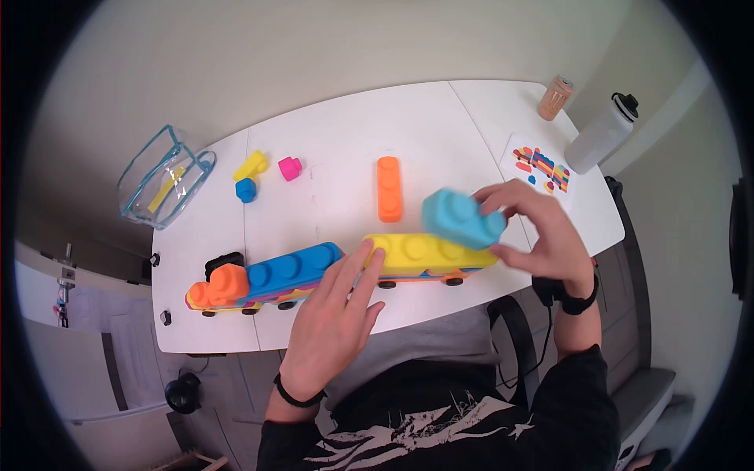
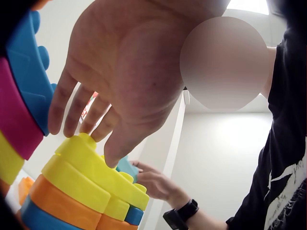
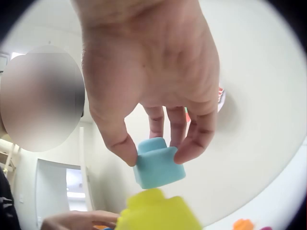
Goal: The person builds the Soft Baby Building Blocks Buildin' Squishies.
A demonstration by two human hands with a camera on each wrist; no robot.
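Note:
My right hand (image 1: 542,224) pinches a light blue building block (image 3: 159,163) between thumb and fingers. That block is tilted over the right end of a long yellow block (image 1: 414,250), whose studs face up. The yellow block tops a car of stacked blocks on black wheels. With straight fingers, my left hand (image 2: 120,72) rests its fingertips on the yellow block's left end. Left of that hand runs another wheeled car with a long blue block (image 1: 294,268) on top and an orange block (image 1: 228,282) at its front. The palm hides the gap between the cars in the head view.
An orange block (image 1: 389,190) lies behind the train. Yellow (image 1: 251,166), blue (image 1: 246,190) and pink (image 1: 290,168) blocks sit back left, near a clear bag (image 1: 166,177). Toward the right stand a picture card (image 1: 542,166), a bottle (image 1: 601,135) and a can (image 1: 555,99).

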